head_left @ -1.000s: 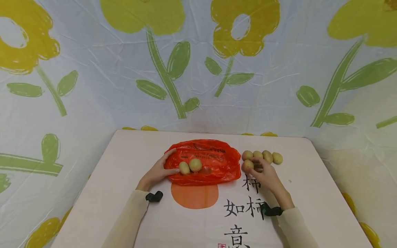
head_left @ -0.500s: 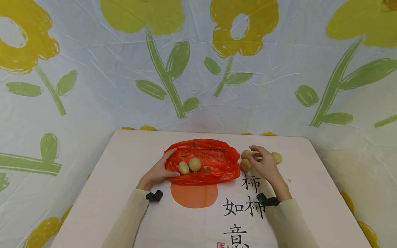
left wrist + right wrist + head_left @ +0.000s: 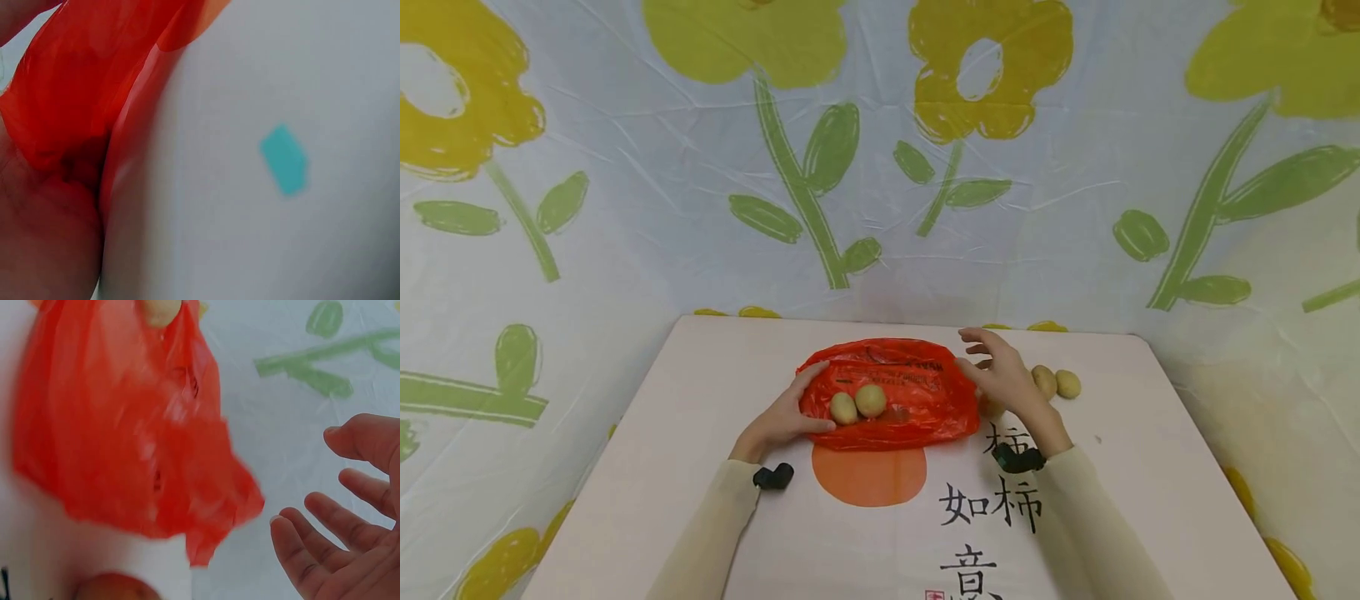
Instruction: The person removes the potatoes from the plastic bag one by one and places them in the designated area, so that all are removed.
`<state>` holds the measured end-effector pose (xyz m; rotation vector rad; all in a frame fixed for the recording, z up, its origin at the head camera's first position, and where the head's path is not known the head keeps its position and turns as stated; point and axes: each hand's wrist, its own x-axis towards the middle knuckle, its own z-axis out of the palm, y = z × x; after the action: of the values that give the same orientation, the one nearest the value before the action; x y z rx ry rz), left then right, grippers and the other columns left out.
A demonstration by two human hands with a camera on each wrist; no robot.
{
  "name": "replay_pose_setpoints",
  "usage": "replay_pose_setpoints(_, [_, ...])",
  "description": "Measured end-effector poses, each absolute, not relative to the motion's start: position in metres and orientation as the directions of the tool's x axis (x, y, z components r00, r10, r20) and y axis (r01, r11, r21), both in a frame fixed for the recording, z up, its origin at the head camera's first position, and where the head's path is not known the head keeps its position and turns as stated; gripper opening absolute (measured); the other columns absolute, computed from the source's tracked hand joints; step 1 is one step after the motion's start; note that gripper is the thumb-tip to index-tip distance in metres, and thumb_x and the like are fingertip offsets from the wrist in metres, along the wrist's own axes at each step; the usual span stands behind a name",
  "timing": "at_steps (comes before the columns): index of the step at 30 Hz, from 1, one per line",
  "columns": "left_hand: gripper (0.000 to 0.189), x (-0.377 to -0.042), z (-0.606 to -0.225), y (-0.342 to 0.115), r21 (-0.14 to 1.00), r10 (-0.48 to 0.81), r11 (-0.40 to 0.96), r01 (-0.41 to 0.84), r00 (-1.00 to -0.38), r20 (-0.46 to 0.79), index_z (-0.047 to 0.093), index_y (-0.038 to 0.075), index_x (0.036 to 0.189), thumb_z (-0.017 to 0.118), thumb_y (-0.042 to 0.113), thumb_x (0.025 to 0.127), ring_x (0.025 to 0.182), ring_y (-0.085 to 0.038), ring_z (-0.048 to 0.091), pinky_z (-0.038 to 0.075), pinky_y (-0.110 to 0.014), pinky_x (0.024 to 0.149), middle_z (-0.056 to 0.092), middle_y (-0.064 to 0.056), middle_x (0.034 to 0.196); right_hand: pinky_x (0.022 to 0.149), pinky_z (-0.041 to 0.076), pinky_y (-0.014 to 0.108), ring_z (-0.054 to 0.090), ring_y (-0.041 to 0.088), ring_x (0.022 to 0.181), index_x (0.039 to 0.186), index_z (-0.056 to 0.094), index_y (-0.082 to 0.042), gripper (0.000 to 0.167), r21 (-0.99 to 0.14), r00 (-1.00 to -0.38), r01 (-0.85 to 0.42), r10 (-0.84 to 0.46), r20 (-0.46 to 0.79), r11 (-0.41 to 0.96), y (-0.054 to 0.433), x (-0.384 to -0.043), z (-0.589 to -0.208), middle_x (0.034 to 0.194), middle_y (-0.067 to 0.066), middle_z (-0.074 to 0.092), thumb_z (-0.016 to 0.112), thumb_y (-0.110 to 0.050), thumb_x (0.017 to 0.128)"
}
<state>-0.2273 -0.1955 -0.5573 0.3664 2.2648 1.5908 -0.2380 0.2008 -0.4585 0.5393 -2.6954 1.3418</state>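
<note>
A crinkled red plastic bag (image 3: 917, 417) lies flat with dark print on it, and two small potatoes (image 3: 871, 401) rest side by side at its left half. My left hand (image 3: 781, 419) holds the bag's left end, thumb along the near side and fingers on the far side. In the left wrist view the red plastic (image 3: 75, 94) lies against the palm. Over the bag's right end hovers my right hand (image 3: 1003, 375), holding nothing, its fingers spread apart in the right wrist view. More potatoes (image 3: 1068, 384) lie right of the bag, some hidden behind this hand.
The pale table (image 3: 700, 358) carries a mat with an orange circle (image 3: 870, 479) and black characters (image 3: 988, 504). A white flowered cloth (image 3: 880, 183) hangs behind the table and along its sides.
My right hand has let go of the potato at the bag's right edge, lifted, and moved left over the bag's right end. The left hand and the two potatoes stay put.
</note>
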Motion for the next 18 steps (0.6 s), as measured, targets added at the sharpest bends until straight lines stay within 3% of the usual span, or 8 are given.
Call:
replay_pose_setpoints(6, [0.107, -0.229, -0.559, -0.192, 0.948, 0.385, 0.318, 0.001, -0.914, -0.129, 0.021, 0.034, 0.164, 0.088, 0.026, 0.081, 0.158, -0.034, 0.012, 0.019, -0.063, 0.125, 0.013, -0.005, 0.172, 0.094, 0.057, 0.056, 0.062, 0.043, 0.120, 0.144, 0.053, -0.002, 0.052, -0.757, -0.907, -0.396, -0.350, 0.234, 0.520, 0.179, -0.245, -0.453, 0.137, 0.022, 0.060, 0.071, -0.014, 0.097])
replay_pose_setpoints(18, [0.119, -0.231, -0.559, -0.195, 0.941, 0.365, 0.338, -0.031, -0.917, -0.161, 0.016, 0.039, 0.164, 0.093, 0.029, 0.074, 0.158, -0.033, 0.013, 0.022, -0.062, 0.125, 0.015, 0.000, 0.171, 0.096, 0.057, 0.055, 0.063, 0.041, 0.119, 0.149, 0.049, -0.005, 0.058, -0.752, -0.874, -0.419, -0.451, 0.182, 0.509, 0.135, -0.252, -0.453, 0.138, 0.019, 0.061, 0.072, -0.017, 0.097])
